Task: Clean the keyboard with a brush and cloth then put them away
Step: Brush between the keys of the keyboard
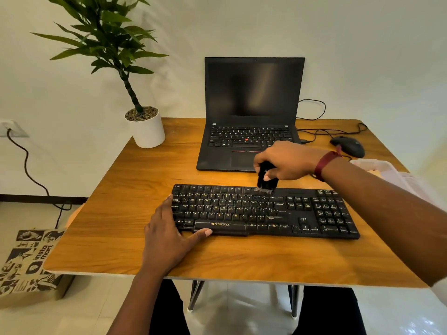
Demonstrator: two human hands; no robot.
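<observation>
A black keyboard [302,213] lies across the front half of the wooden table [121,189]. My right hand [287,160] grips a small black brush [266,181], held upright with its bristles touching the keyboard's top row near the middle. My left hand [169,233] rests flat on the table at the keyboard's left end, fingers against its left edge and thumb along its front edge. A pale cloth [387,170] lies at the table's right edge, partly hidden behind my right forearm.
An open black laptop [251,105] stands behind the keyboard. A black mouse [349,146] and cables lie at the back right. A potted plant in a white pot [147,129] sits at the back left corner. A printed paper bag [26,264] stands on the floor at left.
</observation>
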